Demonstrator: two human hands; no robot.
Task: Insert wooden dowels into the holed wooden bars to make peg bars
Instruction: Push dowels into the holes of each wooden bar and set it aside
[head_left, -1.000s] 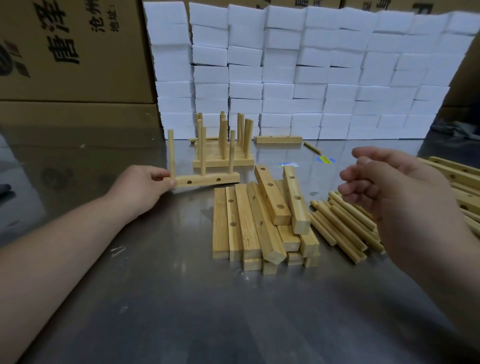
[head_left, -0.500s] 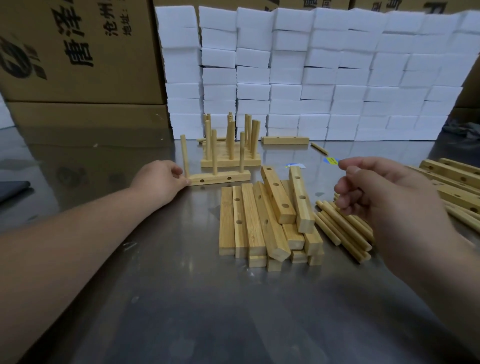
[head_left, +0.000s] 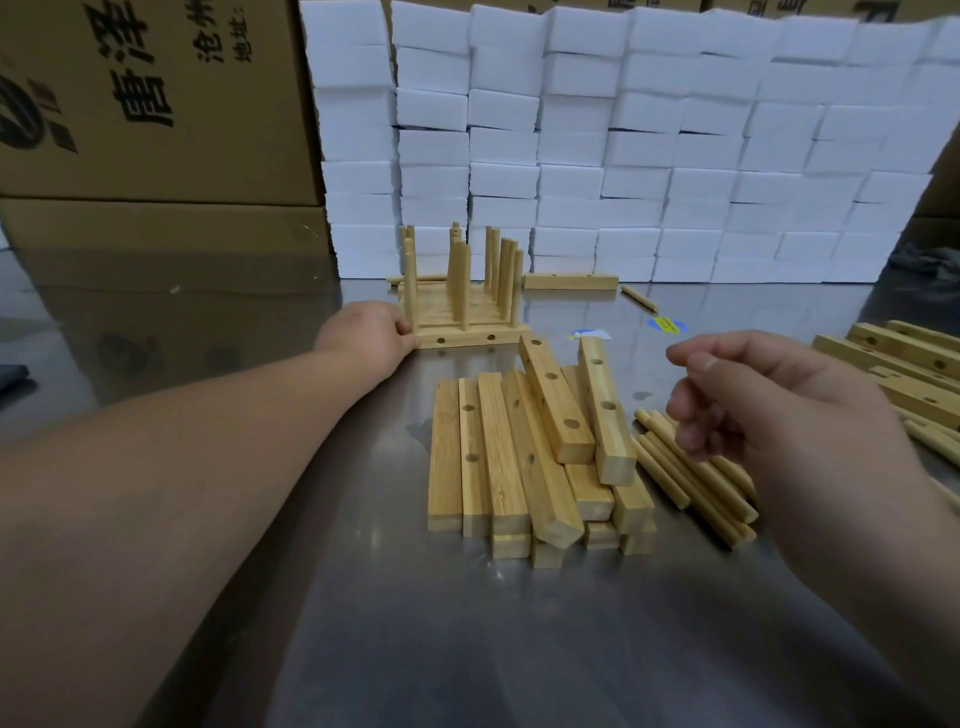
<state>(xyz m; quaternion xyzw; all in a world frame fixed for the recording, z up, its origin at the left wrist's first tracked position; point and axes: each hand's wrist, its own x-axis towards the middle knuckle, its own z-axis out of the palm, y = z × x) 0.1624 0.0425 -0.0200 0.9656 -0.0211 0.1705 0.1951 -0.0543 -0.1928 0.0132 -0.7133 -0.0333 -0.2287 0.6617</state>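
Now, from our head camera, our left hand (head_left: 371, 332) rests its fingers on the end of a pale wooden peg bar with upright dowels (head_left: 470, 338), pressed against the finished ones behind it. Our right hand (head_left: 748, 400) hangs loosely curled, holding nothing, just above the loose round wooden dowels (head_left: 691, 483) on the shiny metal bench (head_left: 363, 623). They lie pointing away from us, nearest that hand. The stacked holed wooden bars (head_left: 519, 457) lie just left of them.

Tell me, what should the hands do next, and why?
Probably the right hand, which holds nothing, should drop to the loose dowels just beneath it and pick one. The left hand is at the end of a peg bar set against the finished ones, so a fresh bar from the pile comes next.
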